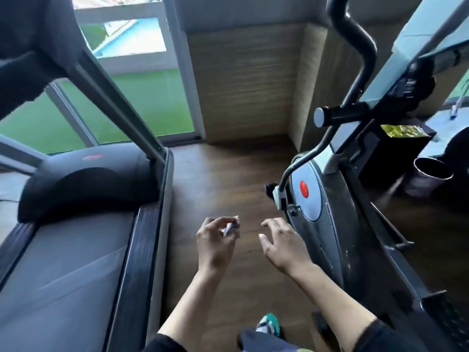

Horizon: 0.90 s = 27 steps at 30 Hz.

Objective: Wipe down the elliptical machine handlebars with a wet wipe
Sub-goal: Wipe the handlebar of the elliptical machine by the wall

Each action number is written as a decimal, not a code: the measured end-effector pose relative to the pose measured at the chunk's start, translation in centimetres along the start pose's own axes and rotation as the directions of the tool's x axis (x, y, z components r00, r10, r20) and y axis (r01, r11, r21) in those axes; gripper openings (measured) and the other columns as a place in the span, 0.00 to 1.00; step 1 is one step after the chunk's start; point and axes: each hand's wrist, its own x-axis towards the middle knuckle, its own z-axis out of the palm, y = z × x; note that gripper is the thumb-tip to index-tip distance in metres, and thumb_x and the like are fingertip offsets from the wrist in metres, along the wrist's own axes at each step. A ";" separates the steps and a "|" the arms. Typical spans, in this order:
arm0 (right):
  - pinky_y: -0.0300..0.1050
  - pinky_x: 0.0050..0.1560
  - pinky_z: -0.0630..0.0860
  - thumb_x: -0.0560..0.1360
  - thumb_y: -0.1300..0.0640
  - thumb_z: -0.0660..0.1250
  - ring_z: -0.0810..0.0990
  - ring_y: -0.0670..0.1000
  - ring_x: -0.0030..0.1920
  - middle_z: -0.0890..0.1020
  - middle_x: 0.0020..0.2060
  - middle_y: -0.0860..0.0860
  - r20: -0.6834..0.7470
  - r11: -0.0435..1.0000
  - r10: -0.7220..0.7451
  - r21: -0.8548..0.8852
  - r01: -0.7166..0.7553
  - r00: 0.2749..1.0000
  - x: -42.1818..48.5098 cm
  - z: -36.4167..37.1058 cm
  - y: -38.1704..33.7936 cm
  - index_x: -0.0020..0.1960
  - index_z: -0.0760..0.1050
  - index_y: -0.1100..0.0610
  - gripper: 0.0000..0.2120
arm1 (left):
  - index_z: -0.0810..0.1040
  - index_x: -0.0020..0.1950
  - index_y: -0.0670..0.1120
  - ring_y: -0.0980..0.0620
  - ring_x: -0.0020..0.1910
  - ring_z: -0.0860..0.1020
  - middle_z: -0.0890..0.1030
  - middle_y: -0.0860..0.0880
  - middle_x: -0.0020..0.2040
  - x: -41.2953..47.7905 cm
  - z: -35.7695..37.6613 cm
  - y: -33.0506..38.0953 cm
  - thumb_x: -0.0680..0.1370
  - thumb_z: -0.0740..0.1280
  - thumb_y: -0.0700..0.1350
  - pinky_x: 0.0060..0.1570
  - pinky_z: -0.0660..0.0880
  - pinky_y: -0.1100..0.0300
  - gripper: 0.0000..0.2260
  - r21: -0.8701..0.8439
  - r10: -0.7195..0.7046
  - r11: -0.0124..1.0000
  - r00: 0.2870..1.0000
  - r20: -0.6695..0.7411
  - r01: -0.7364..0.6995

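The floor (228, 174) is dark brown wood-grain. At left the treadmill (76, 262) is grey and black; at right the elliptical machine (337, 224) is silver-grey with a red dot, its handlebar (347, 113) black. The wet wipe (228, 228) is white; the lawn (152, 102) upper left, green.

Left grip (215, 241) pinched, right grip (283, 241) loose

A gym: treadmill (83, 224) beside an elliptical machine (330, 199).

Treadmill (76, 224) left, elliptical machine (330, 212) right
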 end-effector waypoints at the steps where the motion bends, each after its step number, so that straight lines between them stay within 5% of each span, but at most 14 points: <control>1: 0.45 0.61 0.68 0.79 0.50 0.59 0.72 0.51 0.64 0.72 0.64 0.50 -0.013 1.000 0.008 0.000 -0.008 1.000 2.0 -0.5 0.2 0.65 0.70 0.52 0.16 | 0.85 0.41 0.55 0.56 0.35 0.81 0.80 0.53 0.39 1.9 0.8 0.4 0.68 0.77 0.41 0.39 0.80 0.53 0.08 -0.005 0.004 1.000 1.000 0.011 -0.004; 7: 0.42 0.60 0.66 0.79 0.50 0.59 0.72 0.51 0.64 0.73 0.64 0.49 -0.116 0.999 0.021 -0.036 -0.025 0.993 12.5 -3.9 0.6 0.65 0.70 0.52 0.16 | 0.83 0.37 0.60 0.57 0.37 0.81 0.80 0.53 0.40 12.7 5.0 3.7 0.69 0.77 0.43 0.40 0.76 0.62 0.11 -0.035 0.078 0.996 0.996 0.048 -0.077; 11: 0.45 0.61 0.68 0.79 0.50 0.60 0.69 0.53 0.67 0.73 0.63 0.50 -0.157 0.995 0.086 -0.034 -0.092 0.984 17.1 -5.0 1.2 0.63 0.71 0.53 0.15 | 0.85 0.38 0.56 0.59 0.37 0.80 0.80 0.53 0.39 17.9 7.1 5.2 0.71 0.75 0.48 0.40 0.74 0.68 0.03 -0.009 0.131 0.991 0.986 0.104 -0.131; 17: 0.48 0.56 0.70 0.77 0.53 0.62 0.74 0.57 0.60 0.76 0.58 0.54 -0.315 0.967 0.248 0.027 -0.253 0.916 22.1 -7.1 2.9 0.59 0.73 0.56 0.13 | 0.78 0.34 0.66 0.63 0.36 0.78 0.79 0.55 0.38 25.3 10.8 8.2 0.69 0.76 0.43 0.37 0.70 0.74 0.17 -0.065 0.279 0.960 0.923 0.265 -0.272; 22: 0.47 0.59 0.69 0.78 0.54 0.61 0.72 0.58 0.64 0.73 0.65 0.57 -0.574 0.923 0.380 0.184 -0.338 0.725 24.9 -11.0 3.0 0.69 0.66 0.61 0.22 | 0.82 0.39 0.62 0.64 0.37 0.78 0.79 0.55 0.38 30.2 13.6 12.9 0.69 0.77 0.44 0.37 0.68 0.77 0.11 -0.167 0.456 0.890 0.806 0.377 -0.425; 27: 0.50 0.59 0.75 0.78 0.47 0.57 0.77 0.58 0.59 0.73 0.64 0.60 -0.830 0.917 0.396 0.334 -0.218 0.392 26.7 -16.8 2.4 0.71 0.63 0.63 0.28 | 0.84 0.44 0.58 0.64 0.36 0.78 0.80 0.54 0.38 33.1 14.8 19.2 0.71 0.76 0.45 0.35 0.70 0.75 0.07 -0.431 0.628 0.770 0.682 0.374 -0.472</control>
